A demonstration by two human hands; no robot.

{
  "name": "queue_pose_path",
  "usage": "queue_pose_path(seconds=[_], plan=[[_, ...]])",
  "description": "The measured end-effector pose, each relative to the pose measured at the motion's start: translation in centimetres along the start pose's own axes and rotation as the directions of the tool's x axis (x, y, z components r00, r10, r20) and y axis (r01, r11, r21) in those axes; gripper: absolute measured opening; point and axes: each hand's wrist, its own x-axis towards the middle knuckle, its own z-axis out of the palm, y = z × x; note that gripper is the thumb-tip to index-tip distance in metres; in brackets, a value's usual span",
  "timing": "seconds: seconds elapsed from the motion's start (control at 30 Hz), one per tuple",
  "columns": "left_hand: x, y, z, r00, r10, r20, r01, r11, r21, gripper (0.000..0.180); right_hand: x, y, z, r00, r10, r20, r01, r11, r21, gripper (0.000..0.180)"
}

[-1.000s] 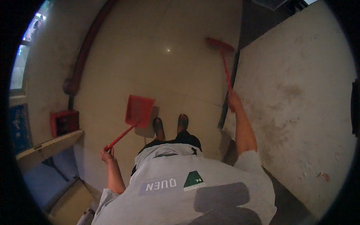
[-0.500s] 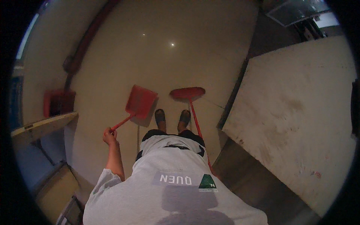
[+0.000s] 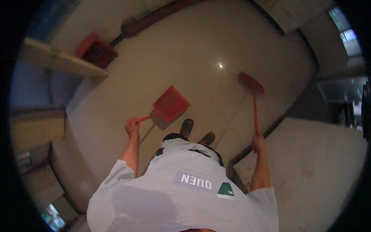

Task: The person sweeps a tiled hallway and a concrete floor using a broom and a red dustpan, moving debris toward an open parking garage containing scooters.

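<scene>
My left hand (image 3: 133, 126) is closed round the handle of a red dustpan (image 3: 171, 104), whose pan hangs over the floor ahead of my feet and casts a shadow beside it. Out to the right, my right hand (image 3: 258, 142) grips the red stick of a broom (image 3: 252, 82). The broom's wide red head is farther off, at the right of the floor, tilted and a little blurred. Whether its bristles touch the floor I cannot tell.
Pale shiny floor (image 3: 201, 50) spreads ahead of my feet. A red bin-like box (image 3: 96, 50) stands at the far left beside a wooden-edged board (image 3: 65, 58). On the right is a large pale tabletop (image 3: 309, 162). A dark strip runs along the wall's base.
My view has turned to the right. My right hand has come into sight on the broom stick, and the broom head has swung out to the right. The dustpan stays in my left hand.
</scene>
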Motion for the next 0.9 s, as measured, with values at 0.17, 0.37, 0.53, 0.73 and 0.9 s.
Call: queue_pose_path(seconds=[0.17,0.37,0.53,0.73,0.9], plan=[[-4.3,-0.1,-3.7,0.964,-0.255,-0.077,0.233,0.947,-0.221,0.013,-3.1,2.7,-3.0,0.993,-0.025,0.117,0.049,0.977,-0.205,0.043],[-10.2,-3.8,-10.4,0.951,-0.212,-0.227,0.141,0.946,-0.29,0.016,-11.8,-3.7,-2.3,0.953,-0.061,0.298,0.162,0.931,-0.328,0.052],[-11.2,-10.2,-17.9,0.88,-0.317,-0.355,0.161,0.9,-0.405,0.018,-6.9,-8.7,4.6,0.656,-0.503,0.563,0.752,0.379,-0.539,0.05],[-18.8,-14.9,-22.5,0.783,-0.169,-0.598,0.051,0.977,-0.209,0.028,-6.8,-23.7,20.0,0.498,-0.259,0.828,0.866,0.184,-0.464,0.045],[-24.0,-10.0,-24.4,0.571,-0.482,-0.665,0.097,0.843,-0.528,0.034,-12.9,-30.4,36.9,0.228,-0.281,0.932,0.944,-0.169,-0.282,0.049]])
